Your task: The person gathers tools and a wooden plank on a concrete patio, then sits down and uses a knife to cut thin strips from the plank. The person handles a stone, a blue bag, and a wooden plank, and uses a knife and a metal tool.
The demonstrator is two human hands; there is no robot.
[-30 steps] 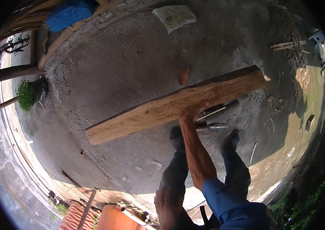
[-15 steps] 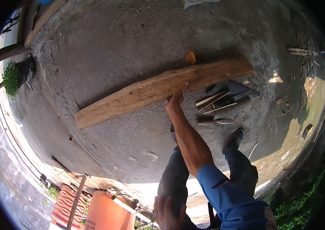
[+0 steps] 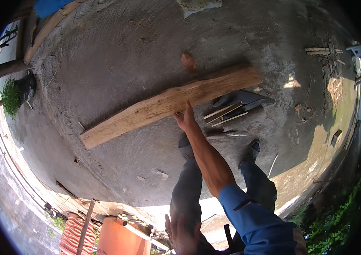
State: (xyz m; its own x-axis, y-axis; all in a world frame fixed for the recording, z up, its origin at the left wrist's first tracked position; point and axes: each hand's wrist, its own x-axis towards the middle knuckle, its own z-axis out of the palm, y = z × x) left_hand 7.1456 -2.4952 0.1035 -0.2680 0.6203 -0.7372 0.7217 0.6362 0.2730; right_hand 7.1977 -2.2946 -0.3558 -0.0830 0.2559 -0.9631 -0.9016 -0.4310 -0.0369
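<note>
A long, rough-edged wooden plank (image 3: 146,108) spans the middle of the view, slanting up to the right over the concrete ground. My right hand (image 3: 184,118) holds its near edge around mid-length, thumb against the board's face and fingers partly hidden at the edge. At the bottom, my left hand (image 3: 182,233) rests by my left thigh with its fingers apart and nothing in it. Just beyond the plank lies a reddish-brown oval piece (image 3: 188,62).
Right of my right hand lie a dark grey saw-like blade (image 3: 255,102), thin wood strips (image 3: 229,120) and a long narrow tool (image 3: 235,134). A potted plant (image 3: 11,97) stands at the left. An orange drum (image 3: 121,240) and a coiled ribbed hose (image 3: 76,236) sit at lower left.
The plank has tilted or come slightly nearer, showing more of the oval piece beyond it. My right thumb has slid back toward the near edge. The whole view has shifted a little.
</note>
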